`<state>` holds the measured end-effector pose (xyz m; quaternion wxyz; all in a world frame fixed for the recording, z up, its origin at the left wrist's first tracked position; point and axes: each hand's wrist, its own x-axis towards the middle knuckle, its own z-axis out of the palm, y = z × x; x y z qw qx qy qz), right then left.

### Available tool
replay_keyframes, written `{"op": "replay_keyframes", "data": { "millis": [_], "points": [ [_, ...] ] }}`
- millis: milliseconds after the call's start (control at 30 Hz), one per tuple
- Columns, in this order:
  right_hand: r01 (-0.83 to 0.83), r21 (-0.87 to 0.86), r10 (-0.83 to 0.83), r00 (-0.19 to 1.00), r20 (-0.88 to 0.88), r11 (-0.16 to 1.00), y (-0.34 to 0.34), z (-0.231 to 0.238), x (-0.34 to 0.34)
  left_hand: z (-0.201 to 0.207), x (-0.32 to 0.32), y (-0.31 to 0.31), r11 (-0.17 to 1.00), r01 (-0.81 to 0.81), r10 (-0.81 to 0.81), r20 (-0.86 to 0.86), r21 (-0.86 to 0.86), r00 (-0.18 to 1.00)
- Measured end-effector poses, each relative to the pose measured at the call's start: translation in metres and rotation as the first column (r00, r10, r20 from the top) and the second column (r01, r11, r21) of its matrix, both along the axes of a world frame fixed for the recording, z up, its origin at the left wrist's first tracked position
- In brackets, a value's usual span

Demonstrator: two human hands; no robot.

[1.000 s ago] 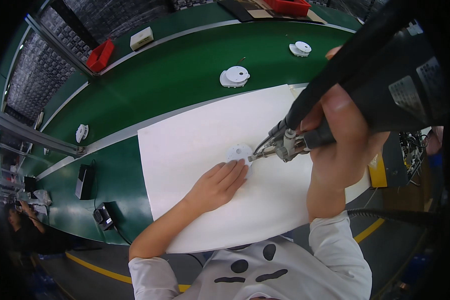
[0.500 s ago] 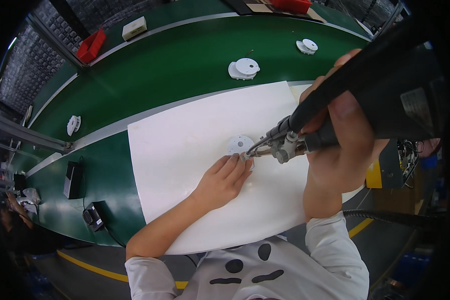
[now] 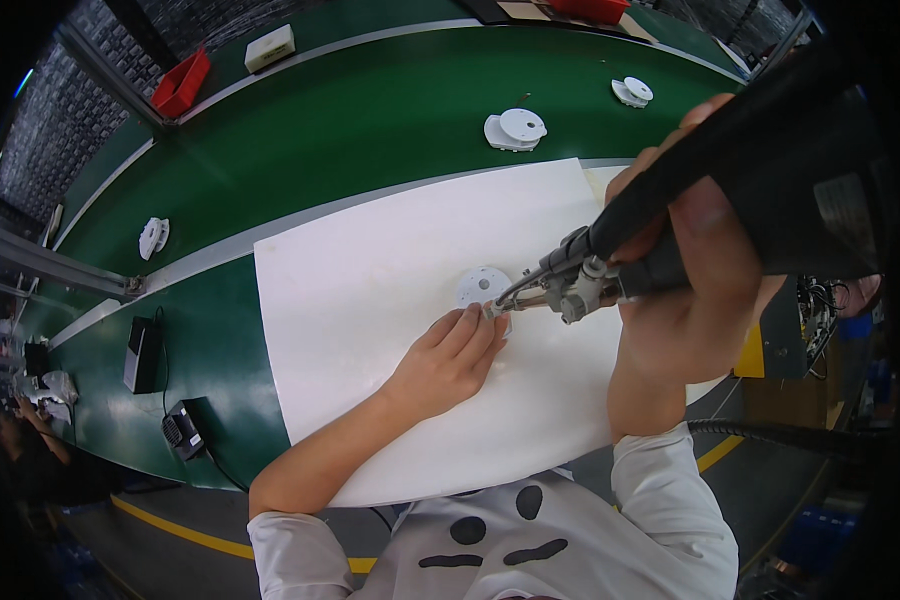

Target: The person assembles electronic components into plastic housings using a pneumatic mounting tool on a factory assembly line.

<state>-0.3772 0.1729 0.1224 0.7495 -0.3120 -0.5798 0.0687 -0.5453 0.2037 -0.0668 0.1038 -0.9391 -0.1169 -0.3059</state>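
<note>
A white round plastic part (image 3: 482,282) with a central hole lies on the white sheet (image 3: 355,285). My left hand (image 3: 448,358) has its fingers closed together on the near edge of that part, pressing it against the sheet. From the right, my right hand (image 3: 705,270) is wrapped round a black power screwdriver (image 3: 785,215). The tool is tilted, and its slim metal nose meets the part right beside my left fingertips. What lies under those fingers, and the exact contact point, are hidden.
Beyond the sheet runs a green conveyor belt (image 3: 340,120) carrying several similar white parts (image 3: 515,130). Red bins (image 3: 181,84) and a pale box (image 3: 270,48) stand past it. Two black devices (image 3: 145,355) with cables sit at left. Another person's arm (image 3: 45,430) shows far left.
The white parts on the belt have shifted to the right. The screwdriver and my right hand have moved slightly right; my left hand stays on the round part.
</note>
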Motion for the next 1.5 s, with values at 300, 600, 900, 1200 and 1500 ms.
{"op": "replay_keyframes", "data": {
  "millis": [300,600,900,1200,1500],
  "points": [
    [0.367,0.048,-0.369,0.908,0.2,0.929,0.005,-0.03,0.003,0.0,-0.002,0.0,1.0,-0.002,0.003,0.006,-0.012,1.0],
    [0.472,-0.195,-0.455,0.881,0.129,0.86,-0.024,-0.012,0.019,-0.005,-0.005,0.0,0.959,0.205,-0.187,0.105,-0.197,0.977],
    [-0.006,-0.154,-0.006,0.997,-0.078,0.988,-0.006,-0.009,0.021,-0.01,-0.011,0.003,0.95,0.202,-0.209,-0.004,-0.238,0.978],
    [0.102,-0.207,-0.124,0.987,-0.098,0.973,-0.008,-0.008,0.0,0.001,-0.008,0.002,0.963,0.182,-0.185,0.006,-0.199,0.983],
    [0.074,-0.21,-0.102,0.987,-0.125,0.975,-0.009,-0.007,-0.004,0.001,-0.009,0.001,0.961,0.184,-0.185,0.015,-0.205,0.983]
  ]
}}
